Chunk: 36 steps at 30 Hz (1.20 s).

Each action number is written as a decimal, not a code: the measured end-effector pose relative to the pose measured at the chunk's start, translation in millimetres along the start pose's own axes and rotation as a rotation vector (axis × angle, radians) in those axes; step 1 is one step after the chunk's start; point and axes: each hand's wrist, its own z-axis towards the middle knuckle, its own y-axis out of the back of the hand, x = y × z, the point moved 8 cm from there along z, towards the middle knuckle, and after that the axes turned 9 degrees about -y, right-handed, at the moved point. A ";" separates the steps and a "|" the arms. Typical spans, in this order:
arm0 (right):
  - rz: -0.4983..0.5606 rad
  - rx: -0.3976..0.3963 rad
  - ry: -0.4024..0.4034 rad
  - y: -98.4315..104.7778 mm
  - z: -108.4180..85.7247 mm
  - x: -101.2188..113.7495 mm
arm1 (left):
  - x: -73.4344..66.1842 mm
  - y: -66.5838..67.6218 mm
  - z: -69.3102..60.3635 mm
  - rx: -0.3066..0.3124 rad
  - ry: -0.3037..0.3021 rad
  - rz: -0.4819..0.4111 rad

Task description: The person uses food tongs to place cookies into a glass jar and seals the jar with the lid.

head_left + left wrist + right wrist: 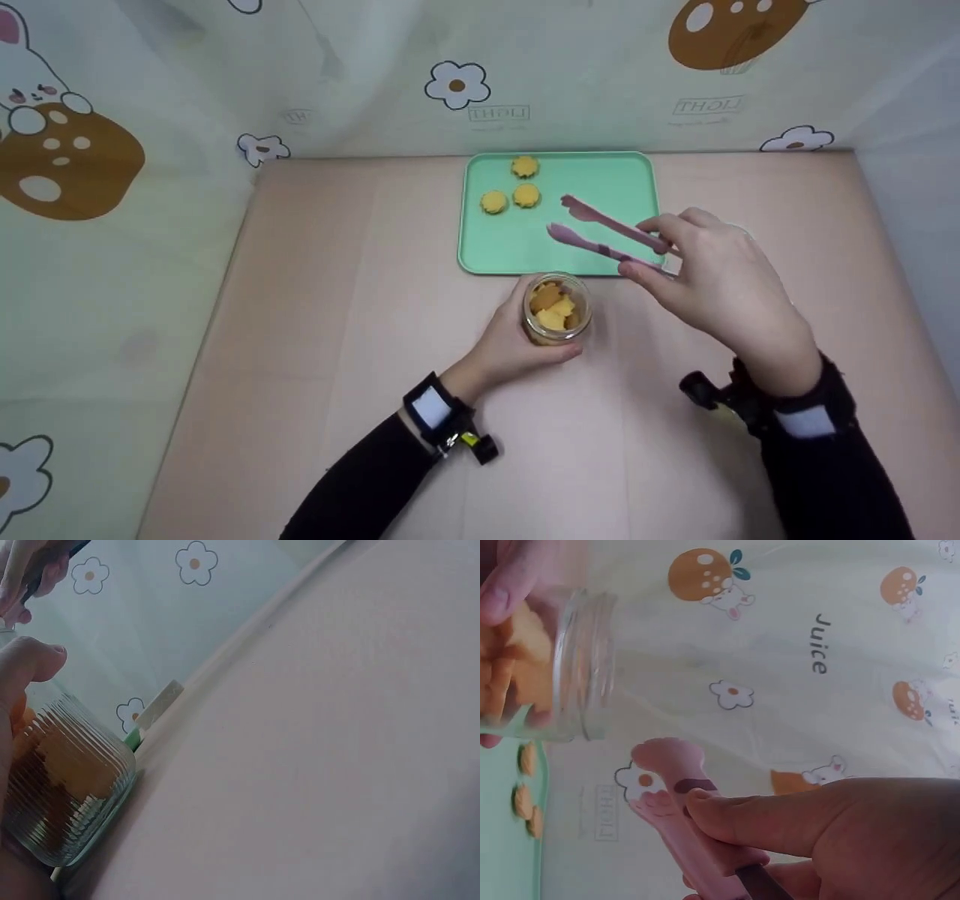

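My left hand (517,334) grips a ribbed glass jar (583,322) without a lid, fingers and thumb around its side. Yellow biscuits (553,309) fill part of the jar; through the glass they also show in the left wrist view. My right hand (720,274) holds pink tongs (611,223) between thumb and fingers. The tongs' tips stand apart with nothing between them, over the green tray (600,172). In the right wrist view the tongs (679,765) are beside the jar (585,667). Several round biscuits cannot be counted inside the jar.
On the tray's left half lie three round scalloped biscuits, one (525,166) at the back edge, another (526,196) below it and one (493,202) to the left. A patterned curtain (360,90) hangs behind the pinkish table (315,300).
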 end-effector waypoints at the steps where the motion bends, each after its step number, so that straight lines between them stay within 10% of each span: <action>1: -0.005 0.003 -0.016 -3.4 8.6 -2.3 | 0.3 -0.1 0.0 0.001 -0.002 -0.001; 16: 0.014 0.126 -0.123 -87.3 110.9 -29.7 | 2.3 -1.4 -0.5 0.013 0.009 0.002; 36: 0.024 0.184 -0.167 -123.4 132.3 -37.8 | 0.6 -1.1 1.0 0.008 0.000 -0.019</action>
